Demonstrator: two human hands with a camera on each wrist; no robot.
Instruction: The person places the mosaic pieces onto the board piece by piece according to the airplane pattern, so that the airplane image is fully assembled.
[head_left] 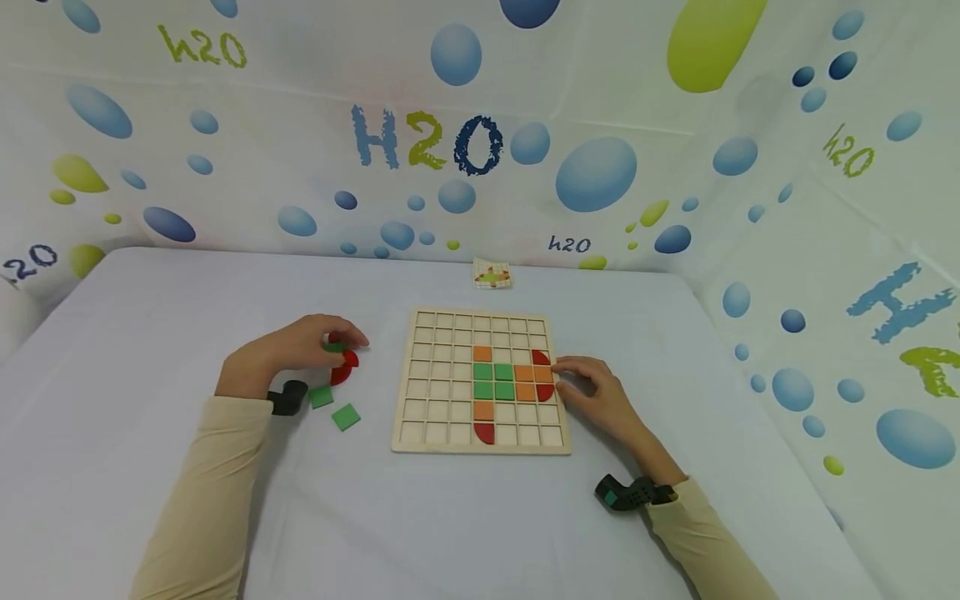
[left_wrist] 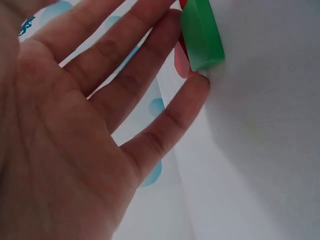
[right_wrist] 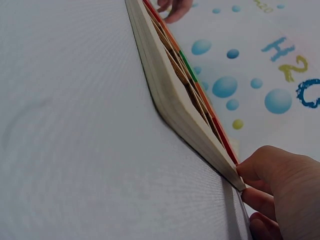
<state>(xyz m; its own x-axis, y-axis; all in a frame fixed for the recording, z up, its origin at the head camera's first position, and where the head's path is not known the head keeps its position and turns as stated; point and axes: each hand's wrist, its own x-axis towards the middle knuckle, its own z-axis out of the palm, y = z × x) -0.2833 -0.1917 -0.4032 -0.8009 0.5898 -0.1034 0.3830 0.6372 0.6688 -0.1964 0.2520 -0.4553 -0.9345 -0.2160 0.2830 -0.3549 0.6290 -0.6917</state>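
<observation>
On the left, my left hand (head_left: 303,340) is over several small pieces, its fingers reaching down at them. A green piece (left_wrist: 202,35) lies at its fingertips in the left wrist view, with red behind it. Rounded red pieces (head_left: 347,367) show just below these fingers in the head view. Two green squares (head_left: 346,417) lie nearer, beside the wrist. My right hand (head_left: 600,398) touches the right edge of a wooden grid board (head_left: 480,451) with its fingertips. Green squares (head_left: 483,372), orange squares (head_left: 483,410) and rounded red pieces (head_left: 484,433) sit in the board's cells.
A small picture card (head_left: 492,275) lies at the back of the white-covered table (head_left: 450,533). Behind it hangs a white curtain (head_left: 300,150) with blue and green spots. Each wrist wears a black camera band (head_left: 630,493).
</observation>
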